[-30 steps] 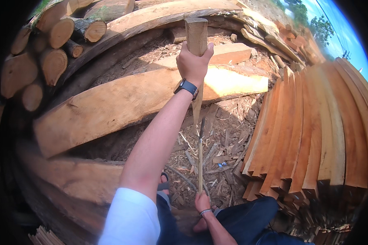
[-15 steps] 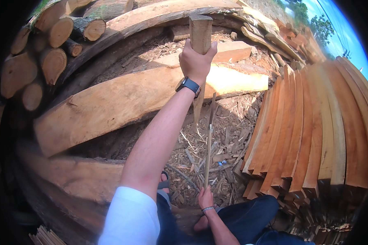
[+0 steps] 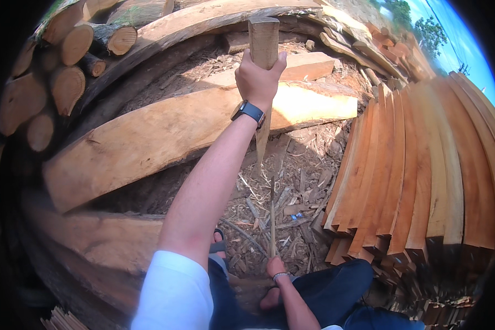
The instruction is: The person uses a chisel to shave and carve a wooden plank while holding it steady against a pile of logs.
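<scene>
My left hand (image 3: 257, 80) is wrapped round the upper part of a squared wooden stake (image 3: 264, 41), held upright in front of me. Below my wrist the stake tapers to a thin point that ends over the wood chips. My right hand (image 3: 276, 267), low and close to my knees, grips a long-handled knife (image 3: 273, 228) by its slim wooden handle. Its narrow dark blade points away from me and is seen nearly edge-on. The blade tip lies just below the stake's point; whether they touch I cannot tell.
A thick slab (image 3: 148, 140) lies behind the stake, with another slab (image 3: 99, 234) nearer on the left. Cut logs (image 3: 69, 88) are piled at the far left. Stacked sawn boards (image 3: 401, 176) rise on the right. Bark and chips (image 3: 300, 190) cover the ground.
The long-handled knife has come down toward me and slightly left, its blade now lower than the stake's point. My left hand keeps its grip on the stake; the whole view has shifted slightly.
</scene>
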`<state>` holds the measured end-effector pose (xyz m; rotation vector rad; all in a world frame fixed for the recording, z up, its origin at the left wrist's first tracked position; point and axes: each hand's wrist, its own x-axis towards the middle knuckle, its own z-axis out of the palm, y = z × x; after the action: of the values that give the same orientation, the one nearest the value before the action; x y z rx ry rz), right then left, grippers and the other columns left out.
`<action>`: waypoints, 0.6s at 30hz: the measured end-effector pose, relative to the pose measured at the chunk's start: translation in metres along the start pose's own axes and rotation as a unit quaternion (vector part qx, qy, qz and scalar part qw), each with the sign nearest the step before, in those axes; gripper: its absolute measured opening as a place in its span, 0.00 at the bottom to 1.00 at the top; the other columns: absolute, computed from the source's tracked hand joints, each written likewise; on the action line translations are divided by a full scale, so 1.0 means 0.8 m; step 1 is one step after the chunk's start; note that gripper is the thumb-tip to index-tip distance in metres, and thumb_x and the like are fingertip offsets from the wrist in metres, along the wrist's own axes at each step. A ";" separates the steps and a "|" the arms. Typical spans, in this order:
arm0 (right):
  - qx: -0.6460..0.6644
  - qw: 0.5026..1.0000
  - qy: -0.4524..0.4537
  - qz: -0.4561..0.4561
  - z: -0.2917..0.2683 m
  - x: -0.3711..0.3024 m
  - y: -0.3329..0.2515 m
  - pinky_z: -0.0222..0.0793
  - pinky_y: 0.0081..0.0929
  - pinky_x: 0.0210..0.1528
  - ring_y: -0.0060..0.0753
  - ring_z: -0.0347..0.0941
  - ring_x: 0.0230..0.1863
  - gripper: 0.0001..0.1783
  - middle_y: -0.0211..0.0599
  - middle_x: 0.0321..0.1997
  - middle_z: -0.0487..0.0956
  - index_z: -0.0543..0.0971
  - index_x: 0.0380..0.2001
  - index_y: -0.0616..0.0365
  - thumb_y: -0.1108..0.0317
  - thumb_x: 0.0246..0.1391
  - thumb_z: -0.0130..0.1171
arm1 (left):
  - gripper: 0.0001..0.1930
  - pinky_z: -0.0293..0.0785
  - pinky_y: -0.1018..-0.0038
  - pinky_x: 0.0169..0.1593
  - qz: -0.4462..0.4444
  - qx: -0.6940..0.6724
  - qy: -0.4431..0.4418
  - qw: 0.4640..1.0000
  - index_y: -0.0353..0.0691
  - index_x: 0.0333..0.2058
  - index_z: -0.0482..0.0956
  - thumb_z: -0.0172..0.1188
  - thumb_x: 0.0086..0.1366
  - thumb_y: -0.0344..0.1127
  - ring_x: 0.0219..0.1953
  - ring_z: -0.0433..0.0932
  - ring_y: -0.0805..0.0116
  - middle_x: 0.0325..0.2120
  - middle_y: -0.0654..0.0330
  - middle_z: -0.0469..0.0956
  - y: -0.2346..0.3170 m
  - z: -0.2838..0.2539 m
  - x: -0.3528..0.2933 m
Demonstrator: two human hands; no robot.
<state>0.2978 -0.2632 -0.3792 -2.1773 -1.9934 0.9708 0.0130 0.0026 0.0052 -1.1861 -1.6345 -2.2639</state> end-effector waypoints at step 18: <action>0.125 0.985 0.024 -0.119 -0.028 -0.021 -0.044 0.67 0.61 0.36 0.72 0.74 0.33 0.15 0.65 0.26 0.77 0.69 0.40 0.65 0.60 0.65 0.47 | 0.24 0.79 0.63 0.34 0.016 -0.008 0.008 1.000 0.34 0.32 0.77 0.72 0.50 0.51 0.29 0.84 0.52 0.25 0.48 0.83 0.002 -0.006 0.001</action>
<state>0.2767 -0.2638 -0.3394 -1.7719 -1.9337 1.0542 0.0110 -0.0015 0.0058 -1.1852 -1.5841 -2.2657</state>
